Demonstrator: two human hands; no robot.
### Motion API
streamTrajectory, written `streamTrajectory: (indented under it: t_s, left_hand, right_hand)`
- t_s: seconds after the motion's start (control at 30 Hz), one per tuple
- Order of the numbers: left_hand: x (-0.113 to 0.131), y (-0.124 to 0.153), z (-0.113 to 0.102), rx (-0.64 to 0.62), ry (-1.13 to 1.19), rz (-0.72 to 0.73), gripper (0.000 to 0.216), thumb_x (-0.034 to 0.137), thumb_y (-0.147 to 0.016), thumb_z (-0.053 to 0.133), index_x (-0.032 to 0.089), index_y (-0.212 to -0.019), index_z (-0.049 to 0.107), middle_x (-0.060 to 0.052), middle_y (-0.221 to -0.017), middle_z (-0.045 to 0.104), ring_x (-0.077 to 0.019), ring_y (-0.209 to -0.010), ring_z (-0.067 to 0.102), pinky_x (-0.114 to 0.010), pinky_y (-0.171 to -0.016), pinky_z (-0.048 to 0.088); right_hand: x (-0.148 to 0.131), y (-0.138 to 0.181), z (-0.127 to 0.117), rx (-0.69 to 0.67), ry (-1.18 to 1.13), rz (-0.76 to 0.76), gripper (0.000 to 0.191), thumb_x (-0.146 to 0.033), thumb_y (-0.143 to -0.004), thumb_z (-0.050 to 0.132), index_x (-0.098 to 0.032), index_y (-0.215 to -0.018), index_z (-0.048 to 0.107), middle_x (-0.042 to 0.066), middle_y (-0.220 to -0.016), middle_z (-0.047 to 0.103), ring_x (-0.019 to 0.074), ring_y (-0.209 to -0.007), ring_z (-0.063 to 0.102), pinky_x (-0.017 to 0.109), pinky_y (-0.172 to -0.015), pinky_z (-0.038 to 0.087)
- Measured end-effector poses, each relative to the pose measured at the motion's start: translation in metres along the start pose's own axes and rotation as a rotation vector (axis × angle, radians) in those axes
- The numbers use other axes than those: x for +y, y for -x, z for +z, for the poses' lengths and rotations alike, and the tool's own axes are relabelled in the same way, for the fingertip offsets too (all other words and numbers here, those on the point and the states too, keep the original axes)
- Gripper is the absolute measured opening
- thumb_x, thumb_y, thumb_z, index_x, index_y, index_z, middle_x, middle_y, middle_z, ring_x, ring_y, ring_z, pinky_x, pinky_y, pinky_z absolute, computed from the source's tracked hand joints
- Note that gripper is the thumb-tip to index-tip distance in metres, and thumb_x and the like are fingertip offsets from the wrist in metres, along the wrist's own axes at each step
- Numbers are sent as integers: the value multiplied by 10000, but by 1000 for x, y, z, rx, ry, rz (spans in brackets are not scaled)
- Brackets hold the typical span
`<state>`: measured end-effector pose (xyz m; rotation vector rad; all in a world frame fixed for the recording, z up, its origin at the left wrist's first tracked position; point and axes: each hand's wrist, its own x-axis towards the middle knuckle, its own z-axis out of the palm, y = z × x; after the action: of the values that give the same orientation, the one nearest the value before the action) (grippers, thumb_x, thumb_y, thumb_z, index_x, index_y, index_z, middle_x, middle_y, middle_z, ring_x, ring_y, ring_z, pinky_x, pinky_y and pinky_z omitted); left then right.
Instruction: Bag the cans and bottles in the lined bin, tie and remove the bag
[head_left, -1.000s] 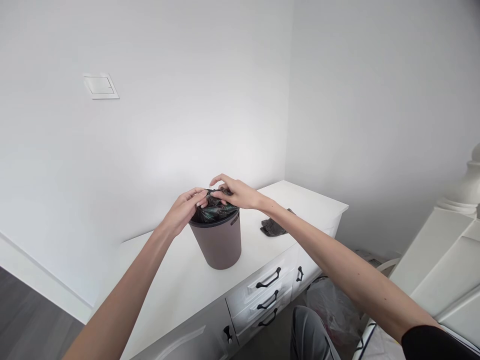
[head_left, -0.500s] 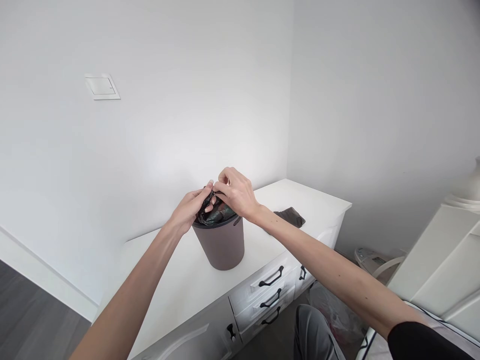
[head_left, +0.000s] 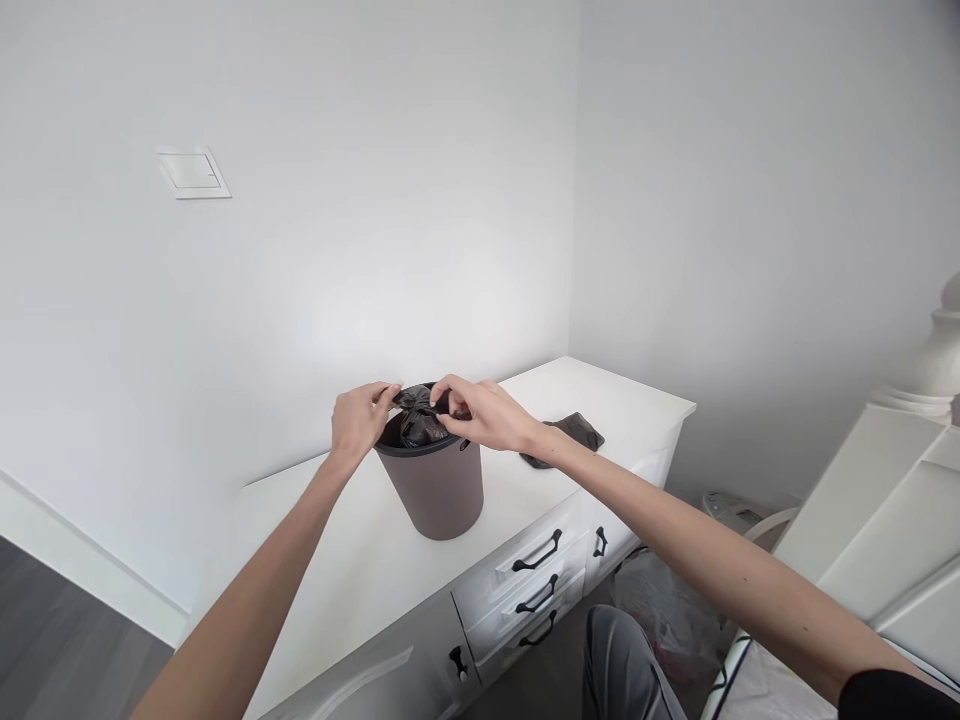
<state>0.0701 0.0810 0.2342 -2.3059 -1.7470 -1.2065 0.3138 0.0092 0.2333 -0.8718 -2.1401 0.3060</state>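
Note:
A brown-mauve trash can [head_left: 439, 495] with a dark rim stands upright on the white cabinet top. Inside its mouth sits a black garbage bag [head_left: 422, 425], gathered into a twist or knot at the top. My left hand [head_left: 360, 418], at the left of the rim, pinches one end of the bag between thumb and finger. On the other side my right hand [head_left: 480, 410] grips the opposite end, its fingers curled. What lies inside the bag is hidden. A folded dark plastic bag [head_left: 574, 432] lies on the cabinet just beyond my right forearm.
The white cabinet [head_left: 337, 570] has black handles and stands against the wall. A wall switch [head_left: 193, 172] is at upper left. At right are a white post [head_left: 892, 430] and a clear plastic bag [head_left: 667, 610] on the floor.
My hands have moved apart, pulling the bag's ends to opposite sides. The bag's top is drawn into a tight gather, and more of the can's rim shows.

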Motion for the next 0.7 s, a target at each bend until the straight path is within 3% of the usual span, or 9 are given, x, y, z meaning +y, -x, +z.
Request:
streamTrajectory:
  t_s: [0.13, 0.23, 0.4, 0.53, 0.7]
  left_hand:
    - [-24, -12, -4, 15, -23, -56, 463, 607, -881, 553, 219, -771, 780, -73, -731, 771, -241, -700, 646, -328, -712, 417]
    - [-22, -15, -13, 24, -3, -83, 492, 628, -894, 523, 219, -772, 766, -59, -692, 759, -226, -640, 628, -328, -682, 421]
    - [16, -3, -28, 45, 239, -51, 484, 643, -921, 538, 219, -840, 756, -34, -678, 732, -209, -663, 664, -339, -752, 485]
    - [53, 9, -37, 91, 410, 11, 427, 584, -935, 587, 203, -865, 767, -19, -652, 692, -199, -697, 689, -364, -875, 526]
    - [72, 18, -41, 127, 482, 70, 398, 556, -948, 602, 201, -910, 780, -23, -766, 739, -167, -700, 686, -328, -844, 539]
  right_hand:
    - [-5, 17, -5, 34, -242, 123, 155, -247, -879, 580, -258, -1023, 522, -102, -653, 563, 127, -581, 495, 256, -638, 368]
    - [-3, 24, -12, 48, -308, 155, 156, -264, -858, 595, -259, -991, 512, -101, -657, 582, 123, -577, 472, 257, -627, 370]
    - [14, 14, -17, -81, -291, 226, 207, -335, -859, 645, -256, -1032, 562, -83, -699, 621, 124, -586, 497, 259, -603, 374]
    - [20, -13, -3, -61, -160, 236, 317, -476, -885, 675, -257, -1106, 614, -38, -783, 678, 159, -706, 596, 277, -641, 409]
    - [10, -49, 15, -123, 36, 238, 354, -550, -884, 687, -258, -1083, 663, 29, -911, 725, 219, -838, 648, 311, -675, 421]
